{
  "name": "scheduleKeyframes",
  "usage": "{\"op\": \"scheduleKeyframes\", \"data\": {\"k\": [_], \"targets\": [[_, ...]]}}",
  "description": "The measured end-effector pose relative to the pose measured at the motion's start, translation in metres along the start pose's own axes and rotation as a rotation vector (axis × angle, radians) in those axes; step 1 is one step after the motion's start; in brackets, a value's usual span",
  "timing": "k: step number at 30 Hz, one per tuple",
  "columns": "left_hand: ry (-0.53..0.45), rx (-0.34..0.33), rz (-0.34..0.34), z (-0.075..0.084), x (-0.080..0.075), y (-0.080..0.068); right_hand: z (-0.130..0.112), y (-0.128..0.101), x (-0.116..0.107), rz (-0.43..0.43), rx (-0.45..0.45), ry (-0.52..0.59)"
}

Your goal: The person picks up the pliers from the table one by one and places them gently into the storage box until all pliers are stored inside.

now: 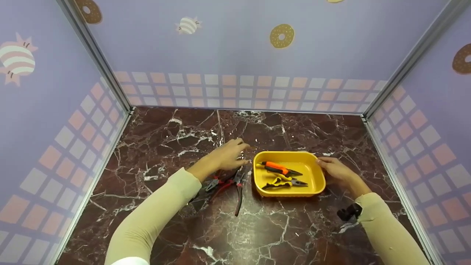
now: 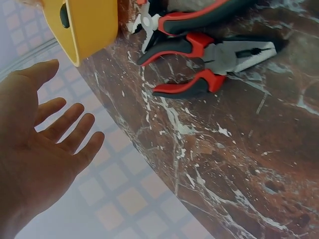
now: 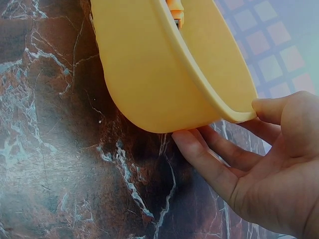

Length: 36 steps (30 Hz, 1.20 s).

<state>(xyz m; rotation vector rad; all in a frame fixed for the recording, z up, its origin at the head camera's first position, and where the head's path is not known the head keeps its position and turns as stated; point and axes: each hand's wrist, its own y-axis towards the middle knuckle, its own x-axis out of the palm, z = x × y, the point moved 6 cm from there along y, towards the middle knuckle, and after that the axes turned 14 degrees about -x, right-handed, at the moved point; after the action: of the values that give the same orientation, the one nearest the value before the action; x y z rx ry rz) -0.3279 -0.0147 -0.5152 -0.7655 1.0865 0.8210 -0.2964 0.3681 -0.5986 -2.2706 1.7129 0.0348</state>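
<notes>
The right hand (image 1: 336,171) pinches the right rim of the yellow bin (image 1: 312,175), where orange pliers (image 1: 278,168) and yellow pliers (image 1: 291,182) lie. The left hand (image 1: 229,154), fingers apart and holding nothing, hangs left of the bin, near red-handled pliers (image 2: 220,59) on the table (image 1: 254,232).

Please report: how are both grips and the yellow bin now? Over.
Left grip open, empty. Right grip holding bin. Orange pliers, yellow pliers inside. Red pliers outside, left; no blockage seen.

At twelve o'clock you face a lilac wall (image 1: 228,55), checks (image 1: 265,92) along its foot; metal posts (image 1: 96,55) stand at your eleven and one; veined marble (image 1: 294,228) shines toward six.
</notes>
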Motion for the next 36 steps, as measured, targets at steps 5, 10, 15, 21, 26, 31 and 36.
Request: {"op": "scheduleKeyframes", "data": {"k": [5, 10, 15, 21, 26, 31, 36], "targets": [[0.004, -0.012, -0.004, -0.012, 0.002, -0.005, -0.001, -0.001, 0.001, -0.008, -0.010, 0.014], [0.011, -0.001, 0.010, -0.022, 0.003, -0.011, -0.004, -0.003, 0.002, -0.025, -0.007, 0.000], [-0.004, -0.035, 0.012, -0.032, 0.003, -0.015, -0.004, -0.002, 0.002, -0.030, -0.001, 0.002], [0.007, -0.082, -0.020, -0.039, 0.006, -0.018, -0.003, -0.001, 0.002, -0.021, -0.001, 0.021], [0.014, -0.092, -0.037, -0.042, 0.011, -0.021, -0.003, -0.001, 0.003, -0.038, -0.025, 0.059], [0.022, -0.108, -0.043, -0.046, 0.015, -0.023, -0.004, -0.001, 0.003, -0.036, -0.026, 0.058], [0.021, -0.132, -0.070, -0.049, 0.020, -0.025, -0.004, -0.002, 0.003, -0.033, -0.023, 0.038]]}}
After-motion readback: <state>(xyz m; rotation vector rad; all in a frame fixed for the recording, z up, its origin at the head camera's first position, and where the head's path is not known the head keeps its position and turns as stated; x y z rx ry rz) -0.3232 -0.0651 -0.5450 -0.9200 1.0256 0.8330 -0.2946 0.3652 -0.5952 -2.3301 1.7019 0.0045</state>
